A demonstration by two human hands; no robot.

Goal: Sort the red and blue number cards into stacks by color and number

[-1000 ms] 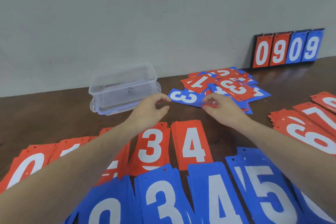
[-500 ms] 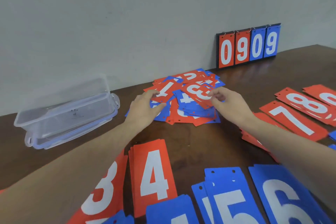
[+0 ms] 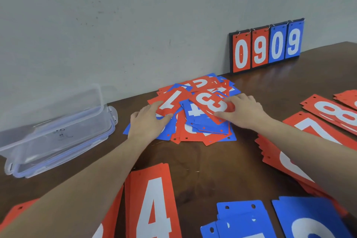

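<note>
Against the wall at the table's [image 3: 222, 170] far edge, the left hand [image 3: 148, 121] pinches the red 1 card [image 3: 170, 100] while the right hand [image 3: 243, 112] pinches the red 3 card [image 3: 210, 105], its long axis slanting toward the wrist.

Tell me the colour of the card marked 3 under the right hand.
Red card with a white 3, seen in the head view.

On my left I see a clear plastic container [image 3: 56, 131] with clip handles, standing on the dark brown wooden table [image 3: 210, 172]. At the far side a small flip scoreboard [image 3: 267, 47] leans against the grey wall [image 3: 135, 25] and shows 0909.
</note>
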